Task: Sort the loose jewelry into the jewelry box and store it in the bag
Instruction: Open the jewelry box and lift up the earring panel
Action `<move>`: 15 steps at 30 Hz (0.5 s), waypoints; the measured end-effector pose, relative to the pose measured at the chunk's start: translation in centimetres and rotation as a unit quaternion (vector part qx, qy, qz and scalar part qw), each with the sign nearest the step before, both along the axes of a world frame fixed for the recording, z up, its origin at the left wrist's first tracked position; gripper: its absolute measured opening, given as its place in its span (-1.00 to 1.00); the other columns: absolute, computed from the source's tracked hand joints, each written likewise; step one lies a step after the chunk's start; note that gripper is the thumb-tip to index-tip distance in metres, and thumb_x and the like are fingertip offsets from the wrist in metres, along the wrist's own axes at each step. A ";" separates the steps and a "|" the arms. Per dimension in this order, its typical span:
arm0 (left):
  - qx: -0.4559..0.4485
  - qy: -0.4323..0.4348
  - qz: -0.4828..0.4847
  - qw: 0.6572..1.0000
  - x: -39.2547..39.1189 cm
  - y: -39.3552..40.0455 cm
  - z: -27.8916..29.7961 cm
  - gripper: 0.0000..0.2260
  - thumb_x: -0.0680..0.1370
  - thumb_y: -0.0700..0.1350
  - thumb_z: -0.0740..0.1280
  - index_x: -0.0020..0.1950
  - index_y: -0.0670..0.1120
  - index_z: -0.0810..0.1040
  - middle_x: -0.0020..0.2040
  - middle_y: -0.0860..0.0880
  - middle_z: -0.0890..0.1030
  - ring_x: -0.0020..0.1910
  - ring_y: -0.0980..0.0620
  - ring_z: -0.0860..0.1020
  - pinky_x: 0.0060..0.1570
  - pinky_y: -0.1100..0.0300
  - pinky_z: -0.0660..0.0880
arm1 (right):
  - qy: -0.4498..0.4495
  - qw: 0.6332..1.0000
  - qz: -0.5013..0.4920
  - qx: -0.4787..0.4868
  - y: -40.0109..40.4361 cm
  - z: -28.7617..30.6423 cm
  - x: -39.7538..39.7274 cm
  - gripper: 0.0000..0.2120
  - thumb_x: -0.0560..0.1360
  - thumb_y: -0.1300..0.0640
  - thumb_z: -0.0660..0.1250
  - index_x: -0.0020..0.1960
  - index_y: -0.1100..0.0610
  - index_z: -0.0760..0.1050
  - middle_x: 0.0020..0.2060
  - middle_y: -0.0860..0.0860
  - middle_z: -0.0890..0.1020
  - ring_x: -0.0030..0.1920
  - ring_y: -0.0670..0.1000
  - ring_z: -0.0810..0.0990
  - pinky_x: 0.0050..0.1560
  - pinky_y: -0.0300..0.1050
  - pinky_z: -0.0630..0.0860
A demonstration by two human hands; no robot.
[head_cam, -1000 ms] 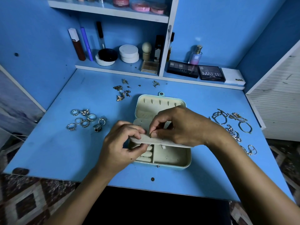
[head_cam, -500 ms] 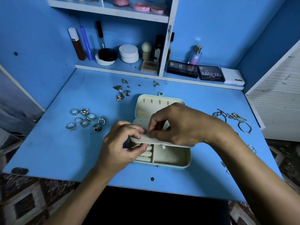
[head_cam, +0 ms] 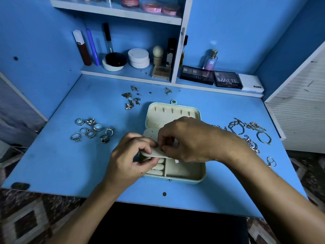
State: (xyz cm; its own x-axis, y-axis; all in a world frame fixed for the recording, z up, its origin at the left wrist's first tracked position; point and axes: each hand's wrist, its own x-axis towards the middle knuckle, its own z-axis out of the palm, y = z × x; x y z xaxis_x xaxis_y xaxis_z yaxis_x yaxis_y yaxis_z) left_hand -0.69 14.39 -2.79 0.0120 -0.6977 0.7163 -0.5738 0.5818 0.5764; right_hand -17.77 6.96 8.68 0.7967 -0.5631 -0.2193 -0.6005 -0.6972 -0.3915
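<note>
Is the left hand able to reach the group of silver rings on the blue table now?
Probably yes: nothing stands between the left hand and the silver rings, but its fingers hold the cream earring panel first.

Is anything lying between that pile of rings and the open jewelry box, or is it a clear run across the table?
Nothing lies on the desk between the rings and the jewelry box. Above the box, though, the left hand and right hand hold its earring panel, covering part of the compartments.
</note>
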 end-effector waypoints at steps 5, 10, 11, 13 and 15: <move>-0.010 -0.008 0.003 1.000 -0.1 0.0 0.1 -0.76 0.38 -0.21 0.48 -0.12 -0.06 0.43 -0.10 -0.04 0.58 -0.10 0.08 0.56 -0.02 0.33 0.45 | 0.015 1.000 0.004 -0.016 0.2 -0.2 0.1 -0.92 0.53 0.09 0.29 -0.04 -0.01 0.57 -0.15 -0.09 0.64 -0.09 -0.03 0.54 -0.02 0.01 0.53; -0.002 0.003 -0.010 1.000 -0.2 -0.2 0.5 -0.77 0.42 -0.20 0.47 -0.11 -0.06 0.43 -0.06 0.00 0.59 -0.11 0.00 0.57 -0.09 0.25 0.47 | -0.033 0.999 -0.024 0.019 -0.3 -0.1 -0.7 -0.91 0.54 0.07 0.33 -0.01 -0.05 0.61 -0.17 -0.15 0.66 -0.10 -0.15 0.57 0.00 -0.11 0.53; -0.003 0.002 -0.012 1.000 -0.2 -0.4 0.7 -0.78 0.43 -0.20 0.47 -0.10 -0.06 0.43 -0.05 0.03 0.58 -0.12 -0.03 0.57 -0.11 0.22 0.48 | -0.048 0.998 -0.032 0.034 -0.5 -0.1 -1.0 -0.92 0.55 0.05 0.34 0.00 -0.08 0.60 -0.18 -0.16 0.66 -0.10 -0.16 0.58 0.00 -0.15 0.53; -0.009 -0.004 -0.014 1.000 -0.1 -0.8 1.1 -0.79 0.45 -0.18 0.47 -0.09 -0.06 0.44 -0.04 0.07 0.58 -0.13 -0.07 0.58 -0.13 0.18 0.49 | -0.082 0.994 -0.049 0.059 -1.0 0.1 -1.6 -0.89 0.56 0.03 0.35 0.06 -0.14 0.56 -0.18 -0.18 0.64 -0.07 -0.16 0.59 0.01 -0.19 0.52; -0.009 -0.008 -0.016 1.000 0.0 -1.2 1.5 -0.79 0.46 -0.16 0.48 -0.08 -0.06 0.45 -0.06 0.04 0.59 -0.12 -0.06 0.60 -0.12 0.19 0.50 | -0.131 0.985 -0.075 0.087 -1.6 0.2 -2.2 -0.89 0.58 0.06 0.35 0.08 -0.10 0.54 -0.20 -0.14 0.66 -0.09 -0.13 0.62 0.02 -0.15 0.54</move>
State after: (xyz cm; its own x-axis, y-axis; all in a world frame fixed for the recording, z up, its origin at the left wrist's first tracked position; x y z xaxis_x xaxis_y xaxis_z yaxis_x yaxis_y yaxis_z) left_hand -0.74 13.23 -1.24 -0.0208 -0.6840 0.7292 -0.5635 0.6105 0.5566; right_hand -19.99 5.31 8.91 0.7496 -0.6505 -0.1219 -0.5544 -0.5166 -0.6526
